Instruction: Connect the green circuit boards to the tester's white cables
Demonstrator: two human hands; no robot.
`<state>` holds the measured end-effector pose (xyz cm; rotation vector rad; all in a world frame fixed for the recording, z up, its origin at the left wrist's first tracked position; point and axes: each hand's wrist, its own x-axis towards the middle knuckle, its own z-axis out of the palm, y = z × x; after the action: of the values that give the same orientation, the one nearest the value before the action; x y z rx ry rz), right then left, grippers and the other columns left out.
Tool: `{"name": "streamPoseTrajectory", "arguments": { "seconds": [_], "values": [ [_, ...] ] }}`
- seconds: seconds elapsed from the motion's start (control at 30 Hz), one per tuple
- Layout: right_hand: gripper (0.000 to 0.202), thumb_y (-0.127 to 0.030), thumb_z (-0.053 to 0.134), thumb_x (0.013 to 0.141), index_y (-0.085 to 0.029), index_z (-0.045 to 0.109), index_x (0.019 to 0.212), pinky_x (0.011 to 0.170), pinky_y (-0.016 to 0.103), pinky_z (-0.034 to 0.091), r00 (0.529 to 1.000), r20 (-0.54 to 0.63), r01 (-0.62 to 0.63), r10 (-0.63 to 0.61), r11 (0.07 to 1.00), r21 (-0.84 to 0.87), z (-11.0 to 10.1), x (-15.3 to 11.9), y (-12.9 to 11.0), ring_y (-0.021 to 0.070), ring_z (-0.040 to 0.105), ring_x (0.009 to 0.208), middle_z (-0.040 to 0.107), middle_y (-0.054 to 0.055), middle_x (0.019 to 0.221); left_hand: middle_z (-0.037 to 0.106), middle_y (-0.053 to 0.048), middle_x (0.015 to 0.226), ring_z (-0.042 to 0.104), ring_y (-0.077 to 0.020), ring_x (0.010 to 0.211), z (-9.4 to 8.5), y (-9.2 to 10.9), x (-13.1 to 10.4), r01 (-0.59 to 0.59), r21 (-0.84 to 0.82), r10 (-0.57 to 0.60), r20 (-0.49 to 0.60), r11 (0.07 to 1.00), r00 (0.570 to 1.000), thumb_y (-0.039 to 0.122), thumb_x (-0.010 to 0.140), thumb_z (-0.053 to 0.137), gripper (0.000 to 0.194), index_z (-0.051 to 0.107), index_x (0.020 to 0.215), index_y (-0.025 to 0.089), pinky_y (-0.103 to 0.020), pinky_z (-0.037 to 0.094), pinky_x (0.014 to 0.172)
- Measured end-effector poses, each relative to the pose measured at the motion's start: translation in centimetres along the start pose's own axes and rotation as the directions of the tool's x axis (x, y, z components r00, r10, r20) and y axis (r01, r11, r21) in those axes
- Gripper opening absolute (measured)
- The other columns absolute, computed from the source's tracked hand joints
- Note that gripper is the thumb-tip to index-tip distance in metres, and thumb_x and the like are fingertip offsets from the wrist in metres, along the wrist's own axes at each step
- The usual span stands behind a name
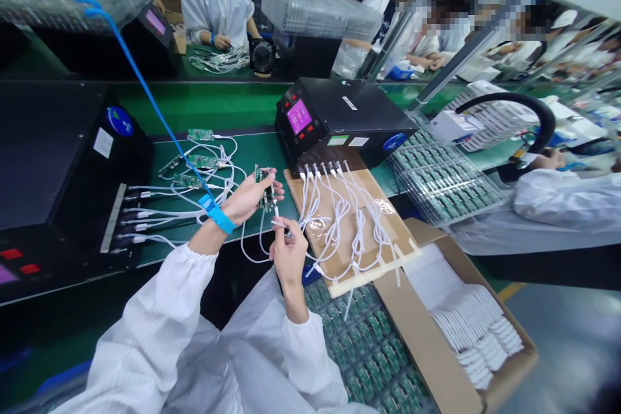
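My left hand (250,196), with a blue strap at its wrist, holds a green circuit board (266,189) upright over the bench edge. Just below the board, my right hand (290,247) pinches a white cable (277,222) whose plug meets the board's lower edge. Whether the plug is fully seated cannot be made out. More boards (202,162) with white cables lie on the green bench to the left of my hands. To the right, bundled white cables (334,220) run from the black tester across a brown board (347,242).
A black tester (349,116) with a lit screen stands ahead; another black box (53,168) is at left. A coiled blue cord (140,77) hangs to my wrist. Trays of boards (369,349) and a carton (526,359) of white cables are at lower right. Several people work beyond.
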<state>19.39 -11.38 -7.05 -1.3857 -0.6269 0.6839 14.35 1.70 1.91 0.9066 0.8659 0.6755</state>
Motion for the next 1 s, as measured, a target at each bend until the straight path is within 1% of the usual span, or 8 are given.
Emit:
{"name": "streamPoseTrajectory", "arguments": {
  "seconds": [0.17,0.3,0.43,0.63,0.73,0.8,0.83,1.0],
  "values": [
    [0.032,-0.048,0.060,0.098,-0.018,0.072,0.098,0.031,0.019,0.036,1.000,0.013,-0.002,0.002,1.000,-0.002,-0.2,0.0,-0.1,0.0028,0.048,0.038,0.061,0.001,0.094,0.071,-0.006,0.099,0.075,-0.0168,0.088,-0.6,-0.9,-0.1,-0.142,0.142,0.134,0.067,0.980,0.989,0.023,0.104,0.058,0.026,0.056,0.128,0.015,-0.032,0.063,0.083],
    [0.032,-0.048,0.061,0.098,-0.018,0.072,0.099,0.031,0.020,0.036,1.000,0.028,-0.013,0.013,1.000,-0.009,-0.4,-0.1,0.1,0.0031,0.049,0.038,0.060,0.001,0.094,0.070,-0.008,0.110,0.076,-0.0153,0.085,-1.3,-1.5,0.0,-0.182,0.206,0.165,0.099,0.961,0.981,0.026,0.103,0.061,0.030,0.054,0.131,0.018,-0.031,0.063,0.084],
    [0.035,-0.052,0.062,0.098,-0.018,0.071,0.098,0.031,0.020,0.035,0.999,0.024,-0.043,0.043,0.999,-0.013,-0.6,-0.1,0.3,0.0033,0.049,0.036,0.061,0.000,0.091,0.071,-0.009,0.109,0.075,-0.0162,0.082,-1.8,-1.7,-0.1,-0.173,0.265,0.149,0.108,0.949,0.983,0.031,0.102,0.062,0.035,0.053,0.133,0.019,-0.031,0.064,0.075],
    [0.039,-0.057,0.064,0.096,-0.018,0.071,0.097,0.030,0.019,0.034,0.998,0.027,-0.049,0.050,0.999,-0.024,-0.6,-0.2,0.1,0.0036,0.048,0.036,0.060,-0.001,0.086,0.072,-0.008,0.098,0.069,-0.0170,0.082,-2.1,-1.5,-0.2,-0.178,0.389,0.164,0.071,0.904,0.984,0.033,0.102,0.062,0.033,0.055,0.130,0.018,-0.026,0.061,0.062],
    [0.040,-0.057,0.065,0.096,-0.018,0.072,0.098,0.031,0.019,0.033,0.998,0.031,-0.056,0.057,0.998,-0.029,-0.7,-0.2,-0.1,0.0037,0.048,0.036,0.061,-0.001,0.086,0.074,-0.008,0.098,0.061,-0.0116,0.060,-2.2,-1.5,-0.4,-0.181,0.436,0.176,0.051,0.881,0.983,0.034,0.102,0.061,0.031,0.055,0.128,0.018,-0.021,0.050,0.049],
    [0.041,-0.058,0.065,0.096,-0.018,0.072,0.098,0.031,0.019,0.033,0.997,0.039,-0.058,0.059,0.998,-0.038,-0.7,-0.1,-0.2,0.0040,0.048,0.036,0.062,0.000,0.086,0.075,-0.007,0.099,0.051,-0.0075,0.047,-2.2,-1.6,-0.4,-0.186,0.427,0.182,0.051,0.885,0.982,0.036,0.102,0.061,0.032,0.055,0.128,0.018,-0.021,0.044,0.043],
    [0.042,-0.059,0.065,0.095,-0.018,0.071,0.097,0.031,0.019,0.033,0.997,0.044,-0.060,0.062,0.997,-0.042,-0.7,-0.1,-0.2,0.0043,0.048,0.036,0.063,0.000,0.085,0.075,-0.007,0.099,0.049,-0.0067,0.045,-2.3,-1.7,-0.5,-0.192,0.407,0.185,0.058,0.893,0.981,0.037,0.102,0.062,0.034,0.055,0.129,0.019,-0.021,0.042,0.043],
    [0.048,-0.064,0.065,0.093,-0.017,0.070,0.097,0.031,0.019,0.032,0.994,0.056,-0.094,0.097,0.994,-0.055,-0.9,-0.1,-0.3,0.0053,0.046,0.035,0.061,-0.002,0.073,0.074,-0.008,0.100,0.056,-0.0094,0.056,-2.2,-2.0,-0.8,-0.190,0.320,0.170,0.091,0.928,0.981,0.040,0.099,0.066,0.043,0.053,0.134,0.020,-0.019,0.042,0.043]
  ]
}}
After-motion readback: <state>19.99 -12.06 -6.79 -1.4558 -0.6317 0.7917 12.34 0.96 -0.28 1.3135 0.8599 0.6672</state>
